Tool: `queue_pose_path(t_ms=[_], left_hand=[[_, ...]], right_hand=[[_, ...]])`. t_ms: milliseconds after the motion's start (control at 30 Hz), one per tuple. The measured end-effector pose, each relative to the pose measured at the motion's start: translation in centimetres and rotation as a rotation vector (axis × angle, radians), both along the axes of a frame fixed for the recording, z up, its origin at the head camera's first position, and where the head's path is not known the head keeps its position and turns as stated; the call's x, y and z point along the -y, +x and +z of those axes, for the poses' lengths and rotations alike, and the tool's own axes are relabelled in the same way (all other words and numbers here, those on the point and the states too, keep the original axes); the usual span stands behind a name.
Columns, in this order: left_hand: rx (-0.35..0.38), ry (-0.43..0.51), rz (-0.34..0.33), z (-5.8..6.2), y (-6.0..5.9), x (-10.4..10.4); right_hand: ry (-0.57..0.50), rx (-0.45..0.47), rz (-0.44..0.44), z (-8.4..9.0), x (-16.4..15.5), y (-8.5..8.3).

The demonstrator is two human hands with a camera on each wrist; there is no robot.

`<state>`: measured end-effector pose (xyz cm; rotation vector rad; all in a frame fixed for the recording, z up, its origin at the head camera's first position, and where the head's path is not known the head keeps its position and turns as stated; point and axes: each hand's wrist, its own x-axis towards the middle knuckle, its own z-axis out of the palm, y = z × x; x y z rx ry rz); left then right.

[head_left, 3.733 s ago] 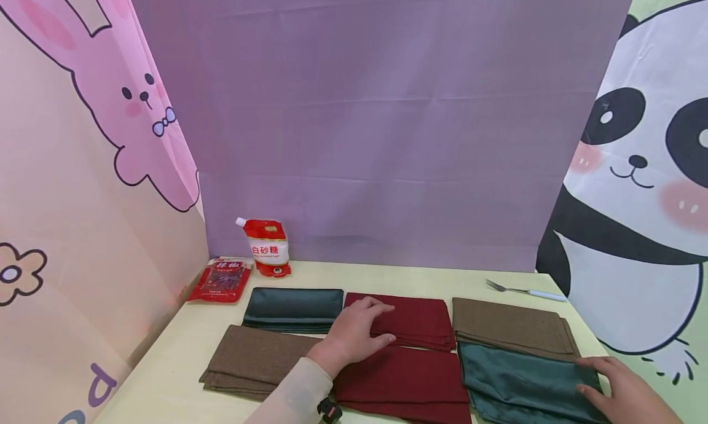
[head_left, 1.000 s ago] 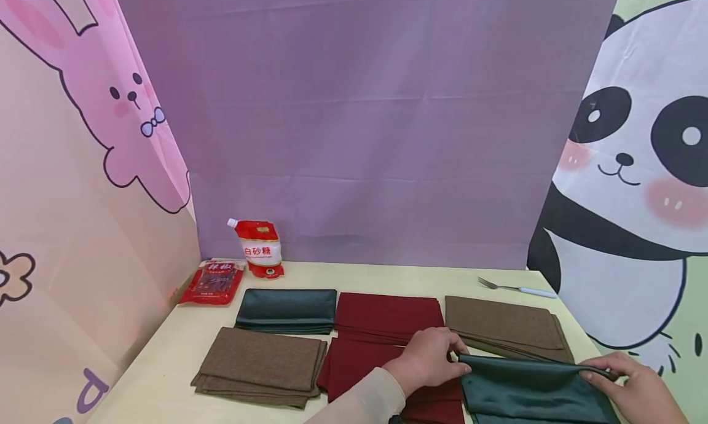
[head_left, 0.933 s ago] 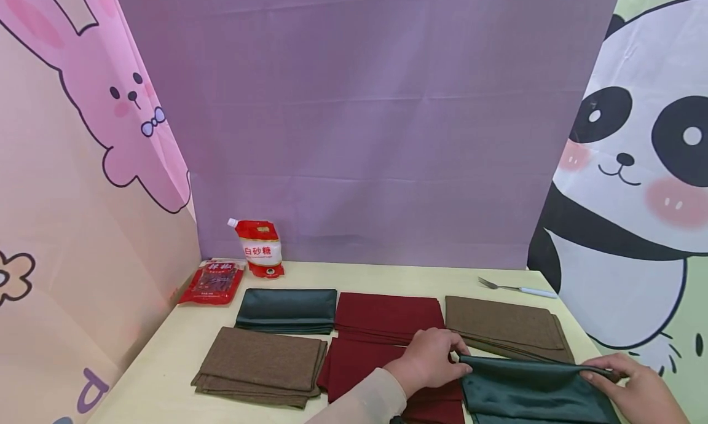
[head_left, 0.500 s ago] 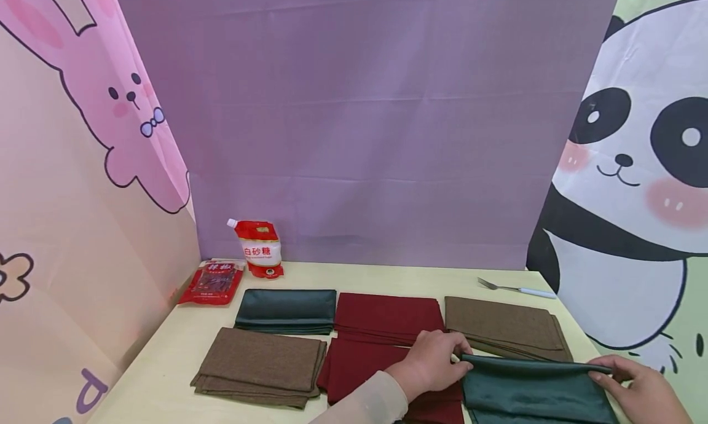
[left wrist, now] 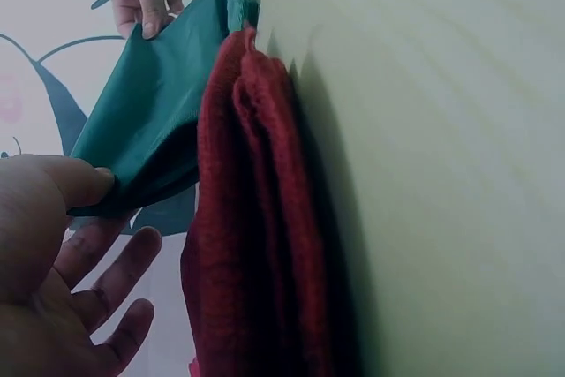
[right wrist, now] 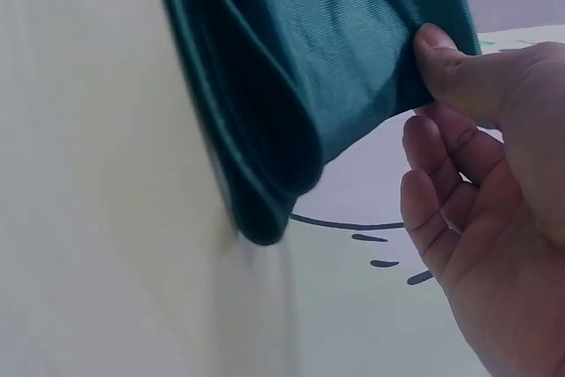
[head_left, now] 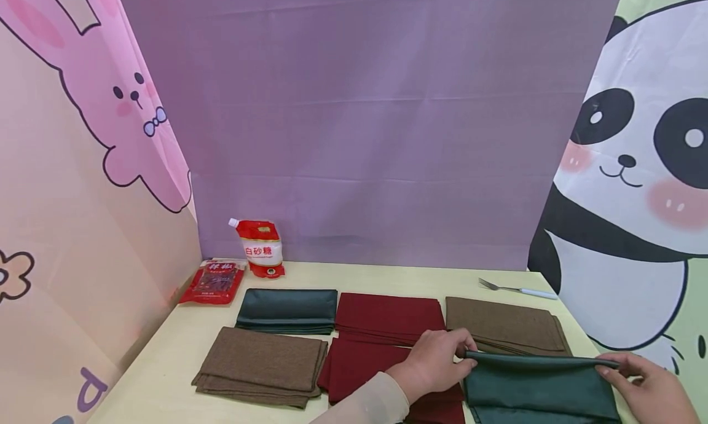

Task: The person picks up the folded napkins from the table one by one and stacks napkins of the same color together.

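A dark green satin cloth (head_left: 539, 390) lies folded at the front right of the pale table (head_left: 166, 375). My left hand (head_left: 461, 357) pinches its far left corner between thumb and forefinger. My right hand (head_left: 608, 365) pinches the far right corner. The top layer's far edge is raised and stretched between both hands. In the left wrist view the green cloth (left wrist: 150, 121) hangs from my thumb beside a folded dark red cloth (left wrist: 256, 245). In the right wrist view my thumb presses on the green cloth (right wrist: 318, 68), whose lower layers sag towards the table (right wrist: 106, 174).
Folded cloths cover the table: green (head_left: 287, 309), red (head_left: 387, 316) and brown (head_left: 503, 325) behind, brown (head_left: 260, 364) and red (head_left: 359, 365) in front. A sugar pouch (head_left: 259, 247), a red packet (head_left: 212, 281) and a fork (head_left: 517, 289) lie behind. Printed backdrops wall in three sides.
My left hand left the far red cloth and took the green cloth's left corner; my right hand went from lying flat to pinching. Over the last second the pinched edge rose slightly.
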<state>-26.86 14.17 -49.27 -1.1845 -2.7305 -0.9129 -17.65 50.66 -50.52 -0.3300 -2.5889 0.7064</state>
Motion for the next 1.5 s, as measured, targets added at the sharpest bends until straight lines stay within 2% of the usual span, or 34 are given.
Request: queue_pose_path(t_ms=[167, 400, 600, 700, 967, 1200, 1500], left_hand=[[0.021, 0.053, -0.011, 0.2, 0.1, 0.1], [0.064, 0.122, -0.023, 0.5, 0.0, 0.3], [0.098, 0.204, -0.034, 1.0, -0.1, 0.6], [0.087, 0.231, -0.036, 1.4, -0.2, 0.9], [0.075, 0.309, -0.023, 2.8, -0.4, 2.2], [0.052, 0.361, 0.013, 3.6, -1.0, 3.9], [0.125, 0.457, 0.043, 4.4, -1.2, 5.4]], right_hand=[[-0.015, -0.025, -0.018, 0.2, 0.2, 0.0], [-0.046, -0.004, -0.007, 1.5, 0.5, 0.1], [-0.018, -0.102, 0.017, 2.9, 1.1, 0.5], [-0.016, -0.097, 0.026, 3.6, 1.5, 0.5], [0.031, -0.116, 0.072, 5.6, 2.7, 0.5], [0.07, -0.132, 0.121, 7.1, 4.2, 0.2], [0.03, -0.21, 0.175, 8.0, 5.8, -0.1]])
